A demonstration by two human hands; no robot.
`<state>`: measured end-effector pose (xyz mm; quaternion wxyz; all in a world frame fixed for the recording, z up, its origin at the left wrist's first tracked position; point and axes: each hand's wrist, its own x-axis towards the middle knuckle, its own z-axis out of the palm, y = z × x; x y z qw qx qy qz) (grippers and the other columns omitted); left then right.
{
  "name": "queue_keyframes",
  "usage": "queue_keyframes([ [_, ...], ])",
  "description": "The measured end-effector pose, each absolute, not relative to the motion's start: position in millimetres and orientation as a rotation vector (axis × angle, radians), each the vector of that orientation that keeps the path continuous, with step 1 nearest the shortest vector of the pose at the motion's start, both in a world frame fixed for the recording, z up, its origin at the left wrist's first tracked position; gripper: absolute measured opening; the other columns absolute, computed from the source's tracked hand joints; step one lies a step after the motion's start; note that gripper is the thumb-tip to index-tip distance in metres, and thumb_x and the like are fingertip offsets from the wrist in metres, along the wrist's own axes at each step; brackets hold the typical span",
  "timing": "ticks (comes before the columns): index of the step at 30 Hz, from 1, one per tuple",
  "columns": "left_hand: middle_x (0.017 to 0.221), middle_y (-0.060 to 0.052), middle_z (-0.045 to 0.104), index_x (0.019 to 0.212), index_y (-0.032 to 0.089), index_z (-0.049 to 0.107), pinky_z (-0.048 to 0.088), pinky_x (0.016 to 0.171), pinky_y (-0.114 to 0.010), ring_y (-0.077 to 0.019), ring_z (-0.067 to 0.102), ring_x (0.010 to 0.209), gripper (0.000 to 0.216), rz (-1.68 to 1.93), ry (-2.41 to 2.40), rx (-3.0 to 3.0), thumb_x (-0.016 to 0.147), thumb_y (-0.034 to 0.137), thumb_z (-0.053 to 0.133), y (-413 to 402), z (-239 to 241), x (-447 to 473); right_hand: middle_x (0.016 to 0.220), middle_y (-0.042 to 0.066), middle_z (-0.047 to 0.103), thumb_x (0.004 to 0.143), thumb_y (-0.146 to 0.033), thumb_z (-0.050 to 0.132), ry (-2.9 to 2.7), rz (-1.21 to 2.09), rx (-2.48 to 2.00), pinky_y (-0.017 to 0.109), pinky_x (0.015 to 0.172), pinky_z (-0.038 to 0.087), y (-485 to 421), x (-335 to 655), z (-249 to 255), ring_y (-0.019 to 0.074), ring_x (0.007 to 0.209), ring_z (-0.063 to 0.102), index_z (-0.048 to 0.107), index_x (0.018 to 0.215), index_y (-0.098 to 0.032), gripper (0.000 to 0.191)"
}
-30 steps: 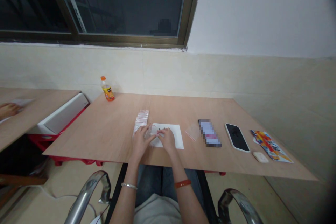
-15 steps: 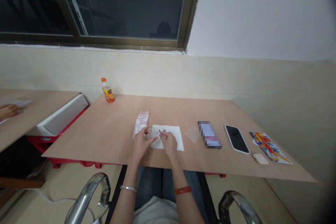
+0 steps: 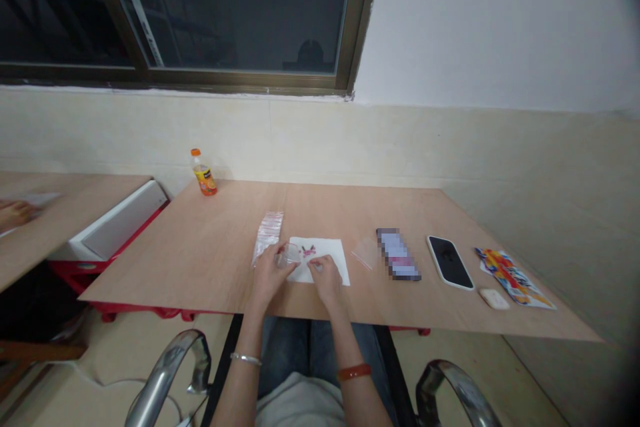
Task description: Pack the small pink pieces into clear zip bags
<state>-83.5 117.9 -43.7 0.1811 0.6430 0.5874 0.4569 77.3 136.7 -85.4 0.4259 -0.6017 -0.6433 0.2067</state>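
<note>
Pale plywood table [image 3: 200, 247] against a cream wall [image 3: 500, 27] under a dark, metal-framed window [image 3: 225, 13]; along its smooth top, an orange-capped juice bottle [image 3: 203, 175] near the far edge, a stack of clear zip bags [image 3: 269, 235], a loose clear bag [image 3: 365, 253], a glossy black smartphone [image 3: 449, 262] and a bright printed packet [image 3: 513, 285]. Left hand [image 3: 267, 275] half closed, gripping a small clear plastic cup [image 3: 290, 255] at the left edge of a white paper sheet [image 3: 325, 273]. Right hand [image 3: 326, 277] curled, fingertips down on the paper just below a small pink-and-dark shape [image 3: 309, 251], any grip too small to tell.
</note>
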Motion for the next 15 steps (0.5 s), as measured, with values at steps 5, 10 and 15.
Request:
queue_keyframes([
  [5,0.105,-0.008,0.063,0.113,0.02,0.056,0.044,0.087,-0.04,-0.0232,0.058,0.097,0.049,1.251,1.664,1.85,0.066,0.026,0.07,118,-44,-82,0.079,0.006,0.065,0.077,-0.03,0.057,-1.382,0.535,-1.317,0.027,0.062,0.044,141,89,-59,0.0171,0.071,0.057,0.068,0.08,-0.017,0.018],
  [10,0.11,-0.008,0.062,0.115,0.021,0.054,0.041,0.092,-0.042,-0.0236,0.056,0.104,0.049,1.258,1.625,1.855,0.068,0.025,0.068,118,-45,-76,0.079,0.006,0.065,0.076,-0.034,0.059,-1.312,0.513,-1.189,0.027,0.061,0.043,132,94,-20,0.0165,0.072,0.056,0.068,0.079,-0.018,0.018],
  [15,0.114,-0.008,0.061,0.117,0.021,0.053,0.04,0.093,-0.042,-0.0233,0.055,0.106,0.048,1.22,1.556,1.866,0.071,0.026,0.066,117,-46,-70,0.087,0.006,0.063,0.077,-0.034,0.06,-1.438,0.563,-1.17,0.028,0.067,0.044,126,83,-15,0.0185,0.085,0.057,0.07,0.083,-0.021,0.017],
])
